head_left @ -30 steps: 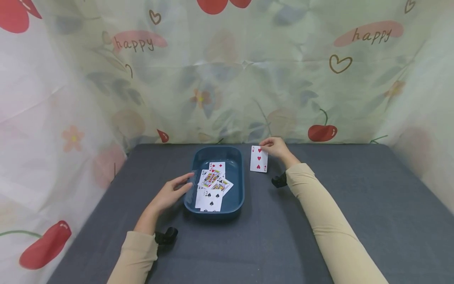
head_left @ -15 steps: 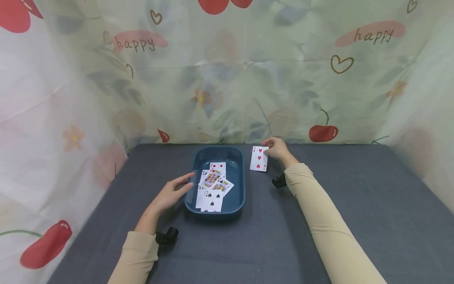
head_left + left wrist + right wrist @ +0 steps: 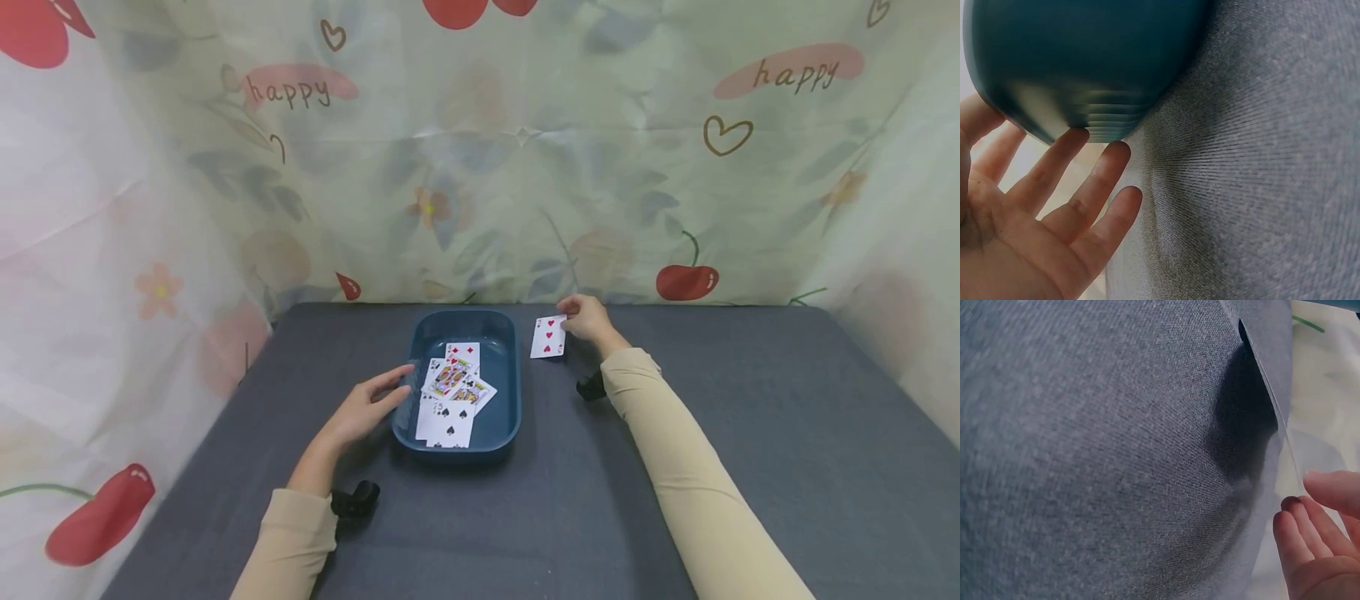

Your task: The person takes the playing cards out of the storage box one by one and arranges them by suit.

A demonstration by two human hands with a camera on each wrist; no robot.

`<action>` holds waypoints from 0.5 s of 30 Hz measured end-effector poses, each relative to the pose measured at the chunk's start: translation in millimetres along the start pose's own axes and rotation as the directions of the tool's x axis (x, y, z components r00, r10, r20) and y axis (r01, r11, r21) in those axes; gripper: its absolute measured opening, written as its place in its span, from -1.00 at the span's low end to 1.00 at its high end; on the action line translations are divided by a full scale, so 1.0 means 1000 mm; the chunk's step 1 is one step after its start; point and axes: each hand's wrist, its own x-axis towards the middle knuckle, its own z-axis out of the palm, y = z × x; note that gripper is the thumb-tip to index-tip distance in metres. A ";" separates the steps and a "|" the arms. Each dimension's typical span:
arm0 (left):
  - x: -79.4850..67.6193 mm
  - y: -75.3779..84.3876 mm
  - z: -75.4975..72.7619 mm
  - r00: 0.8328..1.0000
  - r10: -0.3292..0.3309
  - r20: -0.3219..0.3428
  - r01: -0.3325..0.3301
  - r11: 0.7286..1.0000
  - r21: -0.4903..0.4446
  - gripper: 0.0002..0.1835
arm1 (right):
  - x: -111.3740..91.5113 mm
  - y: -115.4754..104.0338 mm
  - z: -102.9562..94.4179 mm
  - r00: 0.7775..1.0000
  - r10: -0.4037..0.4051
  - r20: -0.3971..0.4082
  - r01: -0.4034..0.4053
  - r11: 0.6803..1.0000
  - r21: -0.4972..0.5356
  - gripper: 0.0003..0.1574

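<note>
1. The left grip [image 3: 366, 410] is held wide, its fingers spread at the left side of the blue tray [image 3: 498, 417], with nothing grasped.
2. The tray is set left of centre, towards the far edge of the tabletop [image 3: 585, 525]; overlapping playing cards [image 3: 448, 422] are contained in it.
3. A hearts card [image 3: 547, 337] is tilted just right of the tray, near the far edge.
4. Its far right corner is pinched by the right grip [image 3: 589, 321]. Pick-up is judged to be in hand; a steady, clear lift would be called for.
</note>
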 end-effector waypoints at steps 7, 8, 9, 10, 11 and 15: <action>-0.001 -0.001 0.001 1.000 0.018 -0.001 -0.018 1.000 0.001 -0.48 | -0.054 -0.070 -0.014 0.992 0.115 0.045 -0.113 0.993 -0.047 -0.54; 0.000 -0.001 0.001 1.000 0.020 -0.001 -0.020 1.000 0.001 -0.48 | -0.065 -0.082 -0.016 0.993 0.113 0.042 -0.111 0.993 -0.046 -0.55; 0.000 -0.001 0.001 1.000 0.020 -0.001 -0.020 1.000 0.002 -0.47 | -0.071 -0.090 -0.018 0.993 0.112 0.045 -0.111 0.993 -0.042 -0.55; 0.000 -0.001 0.001 1.000 0.020 -0.001 -0.020 1.000 0.002 -0.47 | -0.074 -0.092 -0.019 0.994 0.100 0.045 -0.098 0.995 -0.036 -0.55; 0.000 -0.002 0.001 1.000 0.018 -0.002 -0.018 1.000 0.001 -0.47 | -0.074 -0.093 -0.019 0.996 0.083 0.045 -0.082 0.996 -0.034 -0.56; 0.000 -0.002 0.001 1.000 0.010 -0.008 -0.010 1.000 0.010 -0.46 | -0.060 -0.077 -0.016 0.998 0.020 0.059 -0.018 1.000 -0.022 -0.57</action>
